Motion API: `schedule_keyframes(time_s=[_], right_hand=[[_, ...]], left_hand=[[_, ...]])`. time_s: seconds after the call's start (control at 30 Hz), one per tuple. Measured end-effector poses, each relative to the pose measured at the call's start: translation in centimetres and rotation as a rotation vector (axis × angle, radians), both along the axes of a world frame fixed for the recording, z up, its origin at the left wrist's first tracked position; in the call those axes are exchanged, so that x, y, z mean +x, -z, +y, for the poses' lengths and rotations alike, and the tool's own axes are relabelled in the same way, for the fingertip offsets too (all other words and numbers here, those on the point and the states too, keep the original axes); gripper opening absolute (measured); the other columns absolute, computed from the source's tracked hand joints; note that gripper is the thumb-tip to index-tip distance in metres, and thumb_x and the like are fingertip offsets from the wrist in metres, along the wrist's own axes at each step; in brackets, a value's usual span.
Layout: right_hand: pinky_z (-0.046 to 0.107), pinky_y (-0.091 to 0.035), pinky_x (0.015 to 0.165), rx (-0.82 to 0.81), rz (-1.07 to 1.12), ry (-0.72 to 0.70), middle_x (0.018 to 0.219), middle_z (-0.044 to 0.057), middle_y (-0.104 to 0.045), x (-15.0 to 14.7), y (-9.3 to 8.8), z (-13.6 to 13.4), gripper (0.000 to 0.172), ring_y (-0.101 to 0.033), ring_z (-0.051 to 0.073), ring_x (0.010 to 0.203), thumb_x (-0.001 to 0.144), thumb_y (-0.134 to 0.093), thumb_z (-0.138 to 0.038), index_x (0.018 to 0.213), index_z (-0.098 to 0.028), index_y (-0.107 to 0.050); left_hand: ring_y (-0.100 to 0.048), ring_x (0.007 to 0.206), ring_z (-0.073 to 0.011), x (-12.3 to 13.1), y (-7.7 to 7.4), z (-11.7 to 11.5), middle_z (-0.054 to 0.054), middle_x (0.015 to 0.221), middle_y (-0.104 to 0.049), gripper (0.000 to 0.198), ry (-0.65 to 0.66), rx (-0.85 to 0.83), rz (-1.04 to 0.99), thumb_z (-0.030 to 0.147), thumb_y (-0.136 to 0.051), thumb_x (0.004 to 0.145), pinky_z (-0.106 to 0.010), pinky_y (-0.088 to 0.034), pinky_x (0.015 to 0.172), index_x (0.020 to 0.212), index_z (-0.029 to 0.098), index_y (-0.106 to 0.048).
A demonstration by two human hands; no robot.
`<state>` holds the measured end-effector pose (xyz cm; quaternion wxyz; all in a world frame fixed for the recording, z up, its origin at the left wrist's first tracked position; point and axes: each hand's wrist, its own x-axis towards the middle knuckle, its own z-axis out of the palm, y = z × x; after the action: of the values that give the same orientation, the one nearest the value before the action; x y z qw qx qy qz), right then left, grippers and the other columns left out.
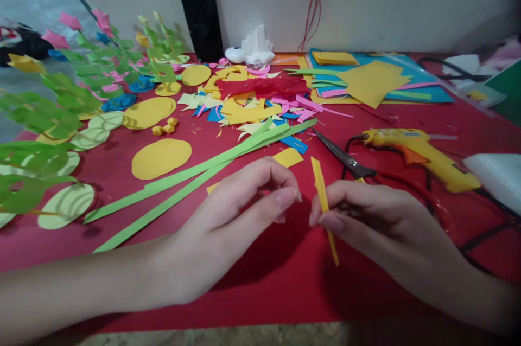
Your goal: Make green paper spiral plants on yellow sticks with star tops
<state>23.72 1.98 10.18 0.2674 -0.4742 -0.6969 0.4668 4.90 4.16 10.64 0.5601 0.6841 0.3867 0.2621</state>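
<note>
Between the thumb and fingers of my right hand (pixel 366 221) is a narrow yellow paper strip (pixel 320 183), tilted, sticking out above and below the grip. My left hand (pixel 248 210) is closed, with thumb and index tips together; I cannot make out anything between them. It hovers left of the strip, apart from it. Beyond it lies a small yellow paper piece (pixel 288 157). Long light-green paper strips (pixel 195 170) run diagonally behind my left hand. Red-handled scissors (pixel 352 164) lie just behind my right hand, partly hidden by it.
A yellow glue gun (pixel 423 153) with a black cord lies on the red table (pixel 268 302) at right. Coloured paper scraps (pixel 248 107) are heaped at the back. Paper flowers (pixel 77 58) on round bases stand left, near yellow paper discs (pixel 160 159). A black phone (pixel 198 7) leans against the wall.
</note>
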Motion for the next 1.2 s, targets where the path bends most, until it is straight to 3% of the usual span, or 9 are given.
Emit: schedule_keyframes(time_s=[0.2,0.4,0.5,0.7,0.9,1.07,1.2], right_hand=[[0.012,-0.032,0.042,-0.018,0.044,0.011,0.054,-0.006,-0.043,-0.4,0.0,0.2,0.021,-0.039,0.004,0.049,0.084,-0.05,-0.029,0.065,-0.019,-0.05],[0.013,-0.029,0.042,-0.073,0.059,-0.012,0.055,-0.006,-0.041,-0.3,0.1,-0.2,0.02,-0.036,0.004,0.048,0.084,-0.05,-0.027,0.067,-0.018,-0.05],[0.013,-0.028,0.041,-0.089,0.061,-0.023,0.054,-0.007,-0.039,-0.3,0.3,-0.2,0.019,-0.034,0.003,0.047,0.084,-0.051,-0.026,0.067,-0.017,-0.048],[0.013,-0.028,0.041,-0.062,0.045,0.024,0.053,-0.007,-0.037,-0.3,0.3,0.0,0.022,-0.033,0.003,0.046,0.085,-0.048,-0.028,0.066,-0.017,-0.047],[0.013,-0.03,0.042,-0.035,-0.005,0.026,0.052,-0.006,-0.04,-0.3,-0.2,0.1,0.021,-0.037,0.004,0.047,0.087,-0.045,-0.027,0.07,-0.018,-0.055],[0.015,-0.039,0.055,0.014,-0.009,0.002,0.063,-0.004,-0.055,0.0,-0.3,0.0,0.023,-0.05,0.006,0.058,0.089,-0.041,-0.025,0.075,-0.021,-0.058],[0.019,-0.041,0.059,-0.016,0.067,0.001,0.067,-0.003,-0.056,0.4,0.1,-0.3,0.024,-0.052,0.009,0.062,0.09,-0.039,-0.031,0.077,-0.023,-0.058]], left_hand=[[-0.055,0.077,-0.0086,-0.1,-0.1,-0.2,0.001,0.084,-0.058,0.004,0.08,0.284,0.051,0.021,-0.052,0.084,-0.015,-0.045,0.068,0.085,0.018,-0.054],[-0.057,0.079,-0.0096,-0.2,-0.1,-0.1,-0.001,0.087,-0.061,0.01,0.145,0.465,0.116,0.01,-0.048,0.085,-0.017,-0.044,0.07,0.087,0.017,-0.055],[-0.056,0.078,-0.0097,-0.2,-0.1,0.2,0.0,0.084,-0.06,0.01,0.133,0.406,0.104,0.012,-0.046,0.086,-0.017,-0.043,0.069,0.084,0.018,-0.055],[-0.05,0.075,-0.0099,-0.2,0.7,0.6,0.002,0.082,-0.052,0.011,-0.022,0.218,0.05,0.021,-0.041,0.09,-0.02,-0.042,0.069,0.083,0.019,-0.049],[-0.048,0.075,-0.0117,-0.3,1.1,0.4,0.002,0.079,-0.048,0.012,-0.037,0.067,-0.006,0.028,-0.034,0.093,-0.025,-0.042,0.069,0.086,0.022,-0.043],[-0.048,0.074,-0.0124,-0.2,0.9,0.4,0.001,0.078,-0.047,0.015,-0.039,0.019,-0.031,0.029,-0.031,0.094,-0.028,-0.042,0.071,0.085,0.022,-0.041],[-0.049,0.075,-0.0118,-0.3,0.6,0.3,0.001,0.081,-0.048,0.016,-0.043,0.106,-0.007,0.03,-0.032,0.093,-0.026,-0.043,0.071,0.085,0.02,-0.043]])
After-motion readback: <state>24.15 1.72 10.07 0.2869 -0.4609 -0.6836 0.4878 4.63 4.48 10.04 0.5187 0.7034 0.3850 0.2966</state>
